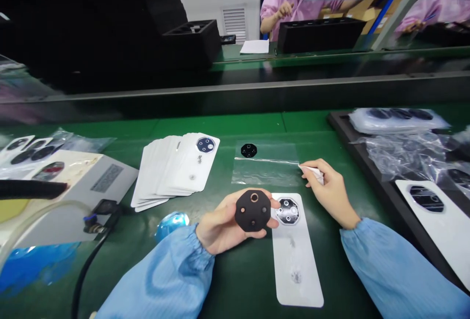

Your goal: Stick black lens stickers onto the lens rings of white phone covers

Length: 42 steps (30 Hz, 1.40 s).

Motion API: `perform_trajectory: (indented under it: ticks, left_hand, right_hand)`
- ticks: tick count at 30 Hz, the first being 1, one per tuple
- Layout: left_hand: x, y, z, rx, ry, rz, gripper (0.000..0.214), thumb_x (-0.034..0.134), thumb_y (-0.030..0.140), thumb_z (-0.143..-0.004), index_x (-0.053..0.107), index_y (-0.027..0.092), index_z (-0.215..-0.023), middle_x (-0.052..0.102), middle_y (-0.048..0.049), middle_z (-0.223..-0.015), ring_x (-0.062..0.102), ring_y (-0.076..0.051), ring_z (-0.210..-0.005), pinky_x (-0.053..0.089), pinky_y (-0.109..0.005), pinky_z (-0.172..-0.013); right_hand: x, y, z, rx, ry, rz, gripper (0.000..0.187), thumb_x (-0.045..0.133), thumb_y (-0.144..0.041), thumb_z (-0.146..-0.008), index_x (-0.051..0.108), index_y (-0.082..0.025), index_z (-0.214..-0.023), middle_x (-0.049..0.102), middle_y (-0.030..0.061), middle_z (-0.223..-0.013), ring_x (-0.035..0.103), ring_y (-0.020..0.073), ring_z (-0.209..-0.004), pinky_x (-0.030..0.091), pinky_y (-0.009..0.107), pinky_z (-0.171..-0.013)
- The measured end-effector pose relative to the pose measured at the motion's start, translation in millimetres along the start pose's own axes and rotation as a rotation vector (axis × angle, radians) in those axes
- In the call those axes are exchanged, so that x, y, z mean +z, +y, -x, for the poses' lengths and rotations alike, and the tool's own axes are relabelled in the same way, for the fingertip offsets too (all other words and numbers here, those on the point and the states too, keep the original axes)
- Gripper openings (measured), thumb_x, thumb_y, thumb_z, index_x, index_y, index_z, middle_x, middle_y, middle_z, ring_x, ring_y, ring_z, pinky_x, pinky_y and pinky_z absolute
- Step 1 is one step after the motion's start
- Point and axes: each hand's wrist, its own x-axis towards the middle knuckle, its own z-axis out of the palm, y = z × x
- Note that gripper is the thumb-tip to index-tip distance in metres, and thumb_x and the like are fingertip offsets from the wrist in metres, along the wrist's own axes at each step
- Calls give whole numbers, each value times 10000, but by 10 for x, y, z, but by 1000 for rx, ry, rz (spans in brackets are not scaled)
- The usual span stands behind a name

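Left hand is palm up, fingers loosely curled, cradling a matte black octagonal plate with a few round holes, one ringed in copper. Its fingertips just reach the edge of a long white card with a glossy octagonal piece stuck near the top.

Right hand has thumb and fingers pinched tight on a folded white tab, right at the end of a clear plastic bag. There's a small black octagon lying in the bag.

Open green bench runs between the bag and a fanned stack of white cards. A black foam tray edges the right side, just past the right hand, holding crinkly plastic wrap.

The gray label on the left is too small to read, and I can't make out any brand.
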Motion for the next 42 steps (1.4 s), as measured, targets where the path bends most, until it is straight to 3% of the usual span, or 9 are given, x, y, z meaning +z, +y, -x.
perform_trajectory:
  ticks: [16,42]
  left_hand:
    - [20,22,20,-47,15,45,448,720,351,-799,632,112,-1167,672,-130,-1100,689,-237,-1002,578,-190,-757]
    - [30,29,39,-51,-59,88,454,706,302,-818,619,91,-1211,669,-142,-1142,667,-247,-1056,564,-228,-827]
  right_hand:
    - [-16,8,-9,28,-25,13,162,612,-366,-861,665,-214,-875,607,40,-839,604,161,-676,527,268,-518]
    - [-15,-9,5,16,-39,25,119,614,-305,-879,660,-195,-888,605,25,-868,605,147,-689,512,263,-548]
